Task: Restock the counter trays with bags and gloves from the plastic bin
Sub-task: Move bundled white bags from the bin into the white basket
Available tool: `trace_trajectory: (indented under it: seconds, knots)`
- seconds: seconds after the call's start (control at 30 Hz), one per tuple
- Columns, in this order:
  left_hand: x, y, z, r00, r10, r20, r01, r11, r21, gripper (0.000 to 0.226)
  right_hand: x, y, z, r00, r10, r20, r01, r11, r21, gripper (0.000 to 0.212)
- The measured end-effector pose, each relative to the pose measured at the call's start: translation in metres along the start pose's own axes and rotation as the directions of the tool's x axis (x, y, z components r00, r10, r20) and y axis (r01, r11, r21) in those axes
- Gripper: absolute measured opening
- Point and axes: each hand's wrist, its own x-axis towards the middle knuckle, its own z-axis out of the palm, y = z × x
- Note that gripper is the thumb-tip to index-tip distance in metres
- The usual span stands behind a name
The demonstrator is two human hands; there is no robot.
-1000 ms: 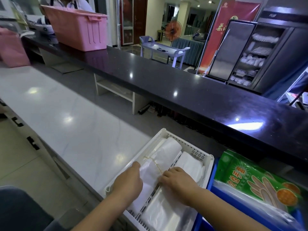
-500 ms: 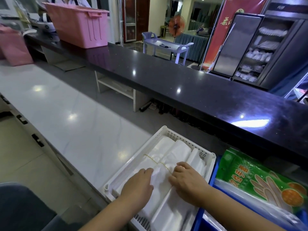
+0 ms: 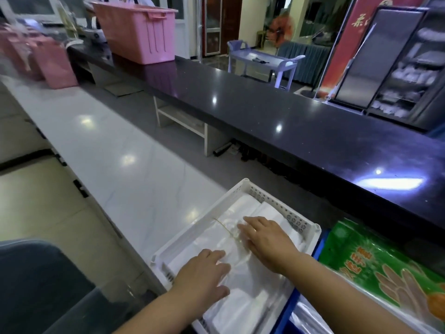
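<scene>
A white perforated tray (image 3: 272, 201) sits on the pale counter near me, filled with bundles of clear plastic bags (image 3: 243, 213) bound by a thin rubber band. My left hand (image 3: 202, 273) lies flat, fingers spread, on the near part of the bags. My right hand (image 3: 265, 237) presses flat on the bundle just past the rubber band. Neither hand grips anything. To the right, a green packet of disposable gloves (image 3: 375, 266) lies in a blue tray (image 3: 286, 309).
A raised black counter (image 3: 289, 121) runs along the far side. A pink plastic bin (image 3: 137, 30) stands on it at the back left, with pink bags (image 3: 53, 63) below. A dark chair (image 3: 36, 285) is at my lower left.
Both hands have flattened and slid apart over the bag bundle, the right one further in, the left one nearer me. The bundle now lies flatter in the tray.
</scene>
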Motion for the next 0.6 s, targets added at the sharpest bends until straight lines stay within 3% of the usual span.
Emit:
trace_trajectory:
  seconds: [0.33,0.47,0.6]
  knots:
    - [-0.030,-0.008,0.012,0.975,-0.169,-0.146,0.145,0.977,-0.158,0.035,0.016,0.001,0.007,0.994,0.051,-0.097,-0.057,0.996,-0.066,0.027]
    - [-0.074,-0.023,0.011,0.878,-0.271,-0.393,0.167,0.946,-0.280,0.022,0.017,-0.026,0.005,0.951,0.023,-0.308,-0.031,0.999,-0.021,0.017]
    - [-0.128,-0.047,0.003,0.761,-0.294,-0.578,0.161,0.949,-0.271,0.012,0.019,-0.048,0.008,0.982,0.040,-0.182,-0.056,0.995,-0.084,0.022]
